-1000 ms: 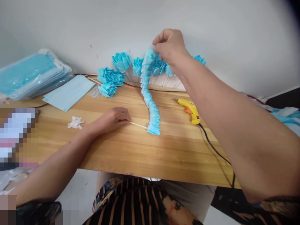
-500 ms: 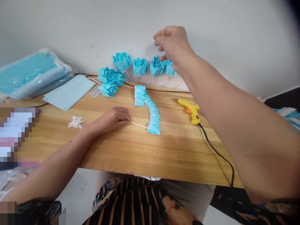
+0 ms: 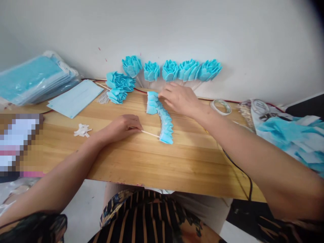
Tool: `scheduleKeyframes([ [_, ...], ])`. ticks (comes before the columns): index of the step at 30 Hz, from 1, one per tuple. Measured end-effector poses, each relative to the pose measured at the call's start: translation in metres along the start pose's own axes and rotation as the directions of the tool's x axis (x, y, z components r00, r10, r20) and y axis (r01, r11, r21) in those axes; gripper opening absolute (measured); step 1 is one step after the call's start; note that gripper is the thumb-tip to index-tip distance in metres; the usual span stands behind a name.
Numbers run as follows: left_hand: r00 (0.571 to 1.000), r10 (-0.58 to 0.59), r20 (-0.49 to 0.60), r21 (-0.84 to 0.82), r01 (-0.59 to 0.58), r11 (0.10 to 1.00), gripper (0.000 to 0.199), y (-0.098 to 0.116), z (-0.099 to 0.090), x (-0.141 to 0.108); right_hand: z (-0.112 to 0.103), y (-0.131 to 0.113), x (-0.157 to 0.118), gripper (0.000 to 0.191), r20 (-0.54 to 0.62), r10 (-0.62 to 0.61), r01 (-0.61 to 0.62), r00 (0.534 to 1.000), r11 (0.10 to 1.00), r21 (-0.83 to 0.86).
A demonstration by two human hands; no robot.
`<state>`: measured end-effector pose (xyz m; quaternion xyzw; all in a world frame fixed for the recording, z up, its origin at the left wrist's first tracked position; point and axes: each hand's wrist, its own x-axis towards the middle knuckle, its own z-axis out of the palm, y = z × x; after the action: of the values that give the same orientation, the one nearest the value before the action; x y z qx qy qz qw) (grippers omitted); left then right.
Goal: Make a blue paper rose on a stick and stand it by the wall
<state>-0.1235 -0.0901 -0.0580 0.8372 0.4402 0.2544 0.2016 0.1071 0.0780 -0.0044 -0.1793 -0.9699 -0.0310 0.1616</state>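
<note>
left hand [image 3: 126, 124]: rests on the bench [image 3: 141, 162], thumb and fingers pinched on a thin pale stick [image 3: 150, 133]. stick runs right from the fingertips and meets the near end of a pleated blue strip [image 3: 165, 121].

right hand [image 3: 178, 98]: over the far part of the bench, fingers curled, fingertips right by the strip's far end, on its right edge. cannot tell whether they grip it, merely touch it or hang just clear.

strip lies on the bench between the two hands: right of the left hand with the stick bridging the gap, near end closer to the wearer than the right hand. it bows in a curve, far end bent leftward.

step in hand, by my reading: positioning the strip at the stick. next move seems to call for a steady pinch on the stick and a light touch on the soft folds.

farther out: five blue ruffled flowers [image 3: 170, 70] in a row against the wall [image 3: 162, 30]; more blooms [image 3: 117, 96] lying left of them. flat pale-blue sheet [image 3: 76, 98] beside a clear packet [image 3: 37, 79] of blue sheets. small heap of white scraps [image 3: 82, 130] near the left forearm. tape roll [image 3: 214, 108] beyond the right forearm; blue-and-white pile [image 3: 291, 135] at far right.
</note>
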Motion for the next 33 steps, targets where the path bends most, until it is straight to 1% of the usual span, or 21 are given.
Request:
scheduleKeyframes([
  [3, 1.000, 0.000, 0.002, -0.007, 0.000, 1.000, 0.026, 0.001, 0.000, 0.000, 0.016, 0.003, 0.001, 0.031, -0.025, -0.070, 0.068, 0.997, 0.996, -0.062],
  [5, 1.000, -0.003, 0.003, -0.007, 0.003, 1.000, 0.026, 0.002, 0.000, 0.000, 0.024, 0.006, 0.006, 0.034, -0.035, -0.124, 0.122, 0.992, 0.991, -0.056],
  [7, 1.000, -0.005, 0.001, -0.003, 0.005, 1.000, 0.026, 0.001, 0.000, 0.000, 0.030, 0.009, 0.011, 0.034, -0.026, -0.188, 0.188, 0.982, 0.982, -0.011],
  [10, 1.000, 0.002, -0.002, -0.002, -0.002, 1.000, 0.026, 0.000, 0.001, 0.000, 0.038, 0.014, 0.019, 0.024, -0.012, -0.249, 0.249, 0.968, 0.965, 0.087],
  [14, 1.000, 0.013, -0.008, -0.010, -0.013, 1.000, 0.026, -0.002, 0.001, 0.000, 0.043, 0.018, 0.024, 0.021, -0.078, -0.203, 0.215, 0.976, 0.954, 0.207],
  [17, 1.000, 0.007, -0.005, -0.011, -0.008, 1.000, 0.026, 0.000, 0.001, 0.000, 0.042, 0.022, 0.023, 0.019, -0.112, -0.177, 0.199, 0.978, 0.949, 0.243],
  [19, 1.000, 0.002, 0.001, -0.009, -0.002, 1.000, 0.026, 0.001, 0.000, 0.001, 0.041, 0.024, 0.021, 0.022, -0.107, -0.190, 0.210, 0.976, 0.951, 0.226],
  [23, 1.000, 0.008, 0.000, -0.011, -0.008, 1.000, 0.025, 0.000, 0.001, 0.001, 0.044, 0.024, 0.019, 0.039, -0.077, -0.208, 0.219, 0.975, 0.960, 0.176],
  [25, 1.000, 0.010, -0.007, -0.010, -0.010, 1.000, 0.025, -0.001, 0.001, 0.000, 0.047, 0.021, 0.021, 0.036, -0.068, -0.199, 0.209, 0.978, 0.957, 0.199],
  [27, 1.000, 0.015, -0.009, -0.007, -0.015, 1.000, 0.024, -0.001, 0.002, 0.000, 0.051, 0.017, 0.025, 0.027, -0.065, -0.173, 0.184, 0.983, 0.946, 0.268],
  [29, 1.000, 0.019, -0.007, -0.008, -0.019, 1.000, 0.024, -0.001, 0.002, 0.000, 0.053, 0.013, 0.028, 0.018, -0.080, -0.084, 0.108, 0.993, 0.921, 0.374],
  [31, 1.000, 0.020, -0.004, -0.016, -0.020, 1.000, 0.024, -0.001, 0.001, 0.000, 0.053, 0.011, 0.031, 0.014, -0.086, 0.081, -0.027, 0.993, 0.863, 0.504],
  [33, 1.000, 0.018, -0.004, -0.023, -0.018, 1.000, 0.024, 0.000, 0.000, 0.000, 0.052, 0.012, 0.033, 0.012, -0.061, 0.246, -0.153, 0.967, 0.759, 0.633],
])
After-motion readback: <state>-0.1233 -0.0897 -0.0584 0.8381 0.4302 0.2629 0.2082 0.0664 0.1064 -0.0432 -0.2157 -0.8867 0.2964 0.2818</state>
